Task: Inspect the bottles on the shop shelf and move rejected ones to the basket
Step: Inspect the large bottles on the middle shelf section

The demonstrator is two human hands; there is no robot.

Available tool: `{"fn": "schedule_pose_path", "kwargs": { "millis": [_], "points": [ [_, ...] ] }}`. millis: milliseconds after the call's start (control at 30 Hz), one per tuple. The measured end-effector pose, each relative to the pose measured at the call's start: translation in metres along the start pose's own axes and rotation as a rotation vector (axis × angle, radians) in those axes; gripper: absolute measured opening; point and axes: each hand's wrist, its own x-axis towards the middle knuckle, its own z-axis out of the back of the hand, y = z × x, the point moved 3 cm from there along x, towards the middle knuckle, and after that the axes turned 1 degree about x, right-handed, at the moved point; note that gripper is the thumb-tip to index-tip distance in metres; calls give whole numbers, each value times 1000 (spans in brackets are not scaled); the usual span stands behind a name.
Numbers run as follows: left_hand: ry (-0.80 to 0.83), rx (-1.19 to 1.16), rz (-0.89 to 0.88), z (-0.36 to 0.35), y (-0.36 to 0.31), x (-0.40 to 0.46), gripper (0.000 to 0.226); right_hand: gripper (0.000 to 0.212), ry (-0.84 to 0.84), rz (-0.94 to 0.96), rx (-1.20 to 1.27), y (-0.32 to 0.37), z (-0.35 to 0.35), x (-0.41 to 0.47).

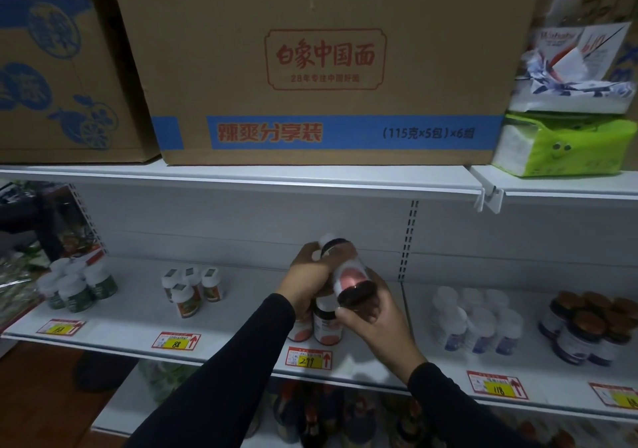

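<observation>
Both hands (pixel 345 295) grip a tilted bottle (pixel 348 275) above shelved bottles (pixel 326 325).

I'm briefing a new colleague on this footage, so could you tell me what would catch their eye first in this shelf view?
First, the dark bottle tilted on its side in mid-air at centre, held by the left hand near its cap and the right hand at its base. Above it, the big cardboard box with red lettering fills the upper shelf. Yellow price tags line the white shelf edge below.
</observation>
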Motion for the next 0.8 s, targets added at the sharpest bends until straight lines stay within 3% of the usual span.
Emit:
{"fn": "schedule_pose_path", "kwargs": {
  "millis": [67,200,433,700,800],
  "points": [
    [36,46,-117,1,-5,-4,51,74,0,11,-26,-2,2,1],
    [175,286,-285,3,-8,-11,83,65,15,43,-80,-5,6,5],
    [298,541,-469,-6,-7,-18,68,69,-32,97,-153,-10,14,15],
    [305,589,-554,-8,-13,-24,51,67,-90,175,-182,-10,19,18],
    [222,649,-545,-7,-13,-21,46,62,-107,182,-187,-15,23,18]
  ]
}}
